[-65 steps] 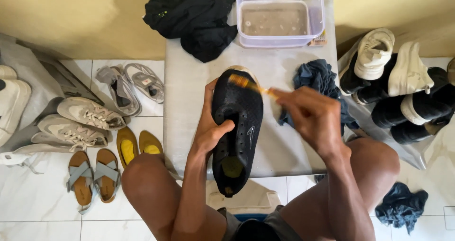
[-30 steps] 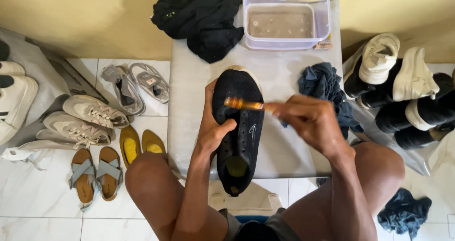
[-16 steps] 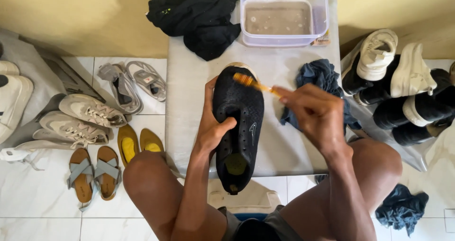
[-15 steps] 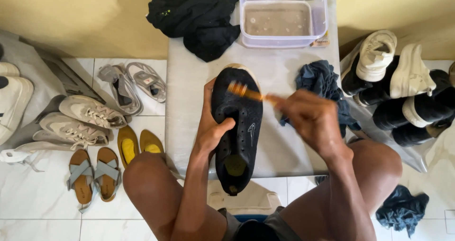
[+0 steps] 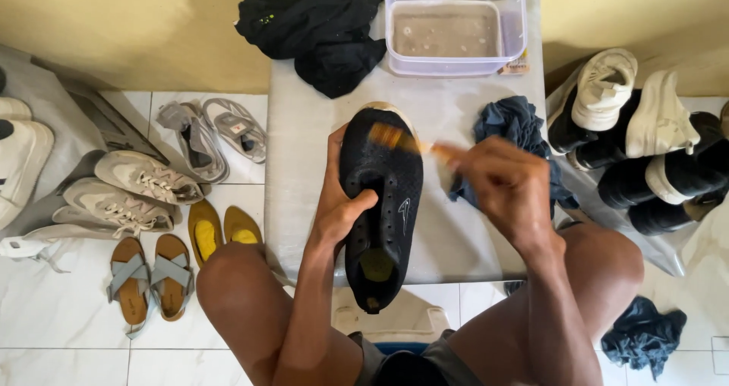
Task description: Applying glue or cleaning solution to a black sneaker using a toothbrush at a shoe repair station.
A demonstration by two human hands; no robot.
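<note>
Left hand (image 5: 340,204) is clamped round the shoe (image 5: 381,204), thumb hooked into the collar, fingers wrapped under its left side, holding it sole-down on the table (image 5: 304,173). Right hand (image 5: 507,189) is closed in a fist on the brush (image 5: 391,137), which is blurred with motion and sits on the shoe's toe; half a second ago it was a touch lower and further left on the upper, so the strokes are working back and forth across the toe, and scrubbing looks well underway there. Beyond the shoe's toe stands the tub (image 5: 456,29) of cloudy water; right of the shoe lies a blue rag (image 5: 516,124); far left of it, sandals (image 5: 152,280) on the tiles.
</note>
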